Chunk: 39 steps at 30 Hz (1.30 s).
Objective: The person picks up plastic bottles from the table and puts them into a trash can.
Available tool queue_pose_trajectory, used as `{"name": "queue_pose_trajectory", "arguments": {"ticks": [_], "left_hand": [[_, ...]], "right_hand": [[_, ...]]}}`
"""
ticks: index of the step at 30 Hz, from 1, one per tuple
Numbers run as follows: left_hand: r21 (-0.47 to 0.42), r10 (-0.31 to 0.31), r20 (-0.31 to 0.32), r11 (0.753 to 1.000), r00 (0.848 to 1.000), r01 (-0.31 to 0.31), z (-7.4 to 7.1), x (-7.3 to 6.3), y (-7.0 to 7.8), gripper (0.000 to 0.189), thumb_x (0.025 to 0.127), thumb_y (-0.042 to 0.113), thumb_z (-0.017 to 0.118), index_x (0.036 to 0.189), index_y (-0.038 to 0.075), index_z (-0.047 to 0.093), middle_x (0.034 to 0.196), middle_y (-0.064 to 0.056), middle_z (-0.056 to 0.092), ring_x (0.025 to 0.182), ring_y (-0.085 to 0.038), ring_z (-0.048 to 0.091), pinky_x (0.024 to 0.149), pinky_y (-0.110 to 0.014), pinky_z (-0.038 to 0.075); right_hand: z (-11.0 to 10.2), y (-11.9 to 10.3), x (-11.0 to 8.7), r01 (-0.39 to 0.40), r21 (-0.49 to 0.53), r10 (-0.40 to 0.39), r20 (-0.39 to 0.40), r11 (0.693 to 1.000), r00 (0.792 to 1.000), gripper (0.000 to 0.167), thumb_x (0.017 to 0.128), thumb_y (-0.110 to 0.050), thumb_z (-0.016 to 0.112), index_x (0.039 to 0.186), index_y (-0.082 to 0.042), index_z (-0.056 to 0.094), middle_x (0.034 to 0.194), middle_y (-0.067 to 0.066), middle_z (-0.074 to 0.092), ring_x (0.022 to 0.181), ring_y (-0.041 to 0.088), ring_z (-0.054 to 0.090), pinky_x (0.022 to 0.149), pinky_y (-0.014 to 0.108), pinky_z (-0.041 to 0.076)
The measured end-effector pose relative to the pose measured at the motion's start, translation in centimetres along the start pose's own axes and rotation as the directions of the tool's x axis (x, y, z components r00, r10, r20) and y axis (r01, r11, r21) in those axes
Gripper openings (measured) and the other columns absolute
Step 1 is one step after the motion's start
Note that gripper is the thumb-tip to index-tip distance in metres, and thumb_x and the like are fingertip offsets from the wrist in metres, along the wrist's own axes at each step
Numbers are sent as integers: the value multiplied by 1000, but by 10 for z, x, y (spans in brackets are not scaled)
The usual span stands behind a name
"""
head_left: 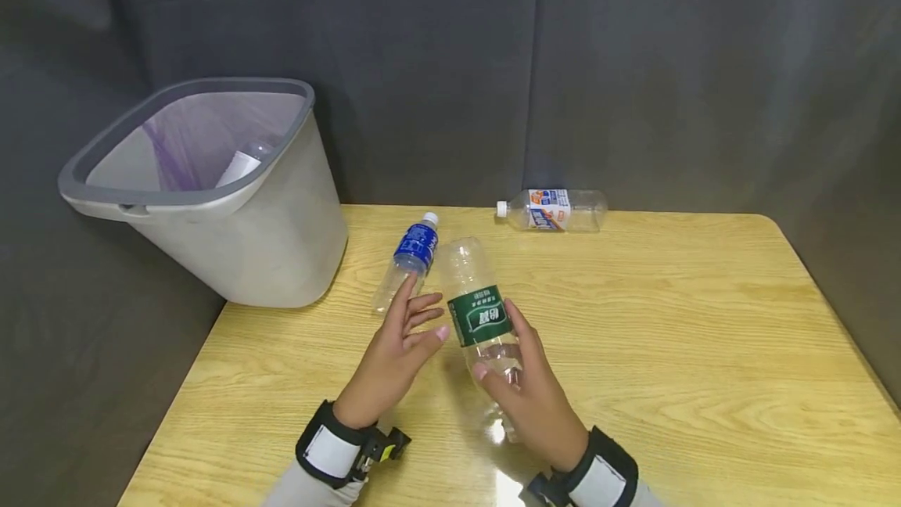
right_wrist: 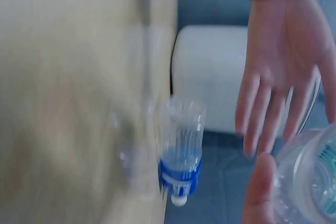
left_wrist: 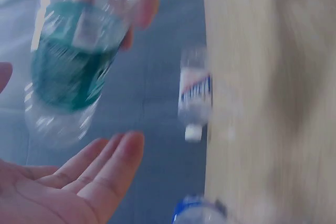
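My right hand [head_left: 531, 393] grips a clear plastic bottle with a green label [head_left: 481, 315] around its lower part, thumb on one side and fingers on the other. The bottle is raised over the table, its base tilted away from me. Beside it, my left hand [head_left: 394, 350] is spread with fingers extended, apart from the bottle; its palm shows in the right wrist view [right_wrist: 286, 61]. Just beyond the left fingertips lies a clear bottle with a blue label [head_left: 417, 245] and white cap. Motion blurs both wrist views.
A grey bin [head_left: 281, 217] with a purple-tinted liner stands at the left, a bottle with a white label [head_left: 242, 167] inside. Another capped bottle with an orange and blue label [head_left: 549, 210] lies along the far edge of the wooden table [head_left: 669, 335]. Dark cloth [head_left: 422, 61] hangs behind.
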<state>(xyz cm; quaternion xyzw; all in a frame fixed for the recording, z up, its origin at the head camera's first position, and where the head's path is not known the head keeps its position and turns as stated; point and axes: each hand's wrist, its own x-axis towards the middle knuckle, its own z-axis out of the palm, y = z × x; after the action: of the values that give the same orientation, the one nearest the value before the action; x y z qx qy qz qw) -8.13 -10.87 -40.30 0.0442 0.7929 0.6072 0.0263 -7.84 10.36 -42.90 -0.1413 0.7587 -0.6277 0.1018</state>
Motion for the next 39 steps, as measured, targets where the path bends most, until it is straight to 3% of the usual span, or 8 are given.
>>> {"name": "queue_pose_trajectory", "arguments": {"ticks": [6, 12, 25, 29, 32, 34, 36, 39], "left_hand": [[-102, -41, 57, 994, 998, 47, 23, -5, 1, 94, 96, 33, 69, 163, 32, 4, 149, -11, 50, 127, -26, 61, 105, -40, 53], [-181, -52, 86, 981, 995, 66, 32, -8, -1, 94, 96, 27, 71, 163, 33, 5, 151, -10, 49, 127, -26, 62, 102, -29, 54], [-136, -27, 84, 990, 996, 38, 30, -6, 10, 92, 95, 27, 72, 161, 36, 9, 141, -10, 55, 121, -24, 65, 100, -35, 56], [13, -13, 32, 1000, 999, 13, 13, -5, 25, 94, 92, 33, 75, 161, 38, 11, 138, -8, 57, 117, -22, 65, 98, -37, 56], [167, 70, -23, 984, 997, -65, -13, -4, 50, 94, 91, 35, 76, 161, 39, 13, 137, -7, 57, 115, -21, 62, 97, -40, 55], [270, 169, -49, 951, 984, -150, -35, -4, 74, 94, 91, 33, 76, 161, 39, 13, 135, -8, 58, 115, -22, 61, 95, -42, 54], [365, 275, -81, 902, 958, -229, -57, -4, 99, 94, 91, 29, 76, 161, 39, 15, 134, -10, 58, 115, -24, 60, 94, -45, 52], [499, 383, -126, 822, 915, -275, -88, -5, 137, 95, 90, 25, 77, 161, 41, 16, 138, -13, 56, 117, -26, 57, 94, -47, 50]], "right_hand": [[15, 1, -16, 32, 89, -34, 26, 996, 999, 89, 97, -22, 68, 161, -39, 9, 155, 8, 36, 127, 31, 57, 88, 31, 59], [18, 6, -22, 12, 128, -19, 51, 992, 999, 91, 96, -21, 70, 160, -41, 9, 151, 12, 41, 121, 32, 61, 82, 28, 61], [13, 8, -20, 39, 82, -44, 48, 996, 998, 93, 95, -25, 71, 161, -42, 6, 151, 10, 42, 122, 31, 62, 87, 27, 59], [11, 7, -21, 41, 74, -45, 56, 996, 997, 92, 97, -24, 69, 162, -38, 6, 155, 9, 37, 125, 30, 59, 89, 28, 58], [8, 10, -22, 58, 70, -63, 82, 996, 995, 91, 99, -21, 66, 162, -34, 3, 156, 10, 34, 127, 29, 57, 93, 28, 57], [7, 12, -23, 55, 62, -61, 99, 997, 993, 91, 99, -22, 65, 163, -32, 1, 157, 9, 34, 127, 27, 56, 94, 27, 56], [6, 14, -24, 43, 51, -49, 110, 998, 993, 90, 100, -23, 65, 163, -31, 1, 156, 7, 35, 127, 25, 56, 95, 26, 55], [6, 17, -26, 19, 36, -23, 113, 999, 993, 88, 100, -27, 65, 163, -27, 4, 154, 7, 37, 125, 25, 55, 95, 26, 53]]}}
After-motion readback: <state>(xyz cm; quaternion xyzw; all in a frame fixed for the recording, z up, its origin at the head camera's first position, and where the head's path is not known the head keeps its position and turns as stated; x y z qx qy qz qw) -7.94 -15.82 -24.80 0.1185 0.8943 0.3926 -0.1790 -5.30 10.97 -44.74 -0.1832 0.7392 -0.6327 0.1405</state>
